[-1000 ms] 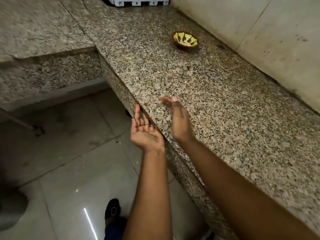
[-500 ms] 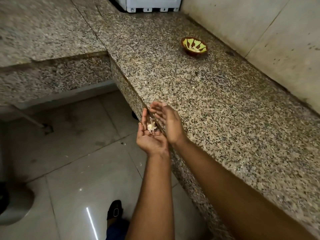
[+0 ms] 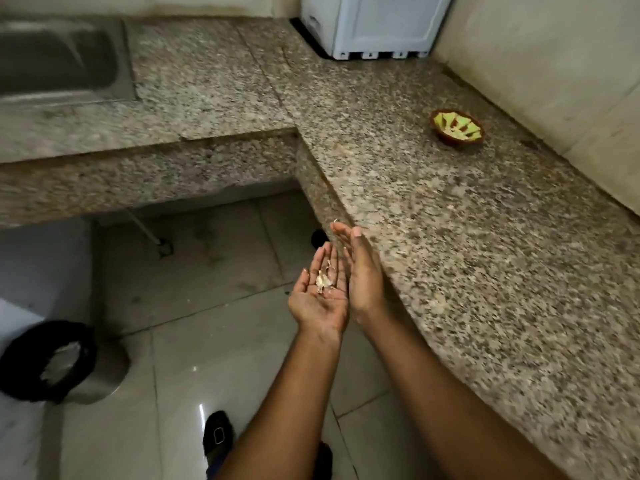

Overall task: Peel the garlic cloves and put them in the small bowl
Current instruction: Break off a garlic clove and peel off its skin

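My left hand [image 3: 320, 294] is held palm up just off the front edge of the granite counter [image 3: 450, 237], its fingers straight. A small heap of pale garlic skins [image 3: 323, 280] lies in that palm. My right hand [image 3: 362, 271] stands on edge right beside it, fingers straight, at the counter's rim, with a scrap of skin at its fingertips. The small brown bowl [image 3: 457, 128] with a green and yellow inside stands far back on the counter near the wall, well away from both hands.
A white appliance [image 3: 374, 26] stands at the counter's back corner. A steel sink [image 3: 62, 60] is set in the counter at the far left. On the tiled floor at lower left stands a bin with a black liner [image 3: 52, 362]. My foot [image 3: 218, 434] shows below.
My right hand swept from the counter top to its edge and pushed garlic skins into my left palm. The view has swung left and back, bringing sink and bin into sight.
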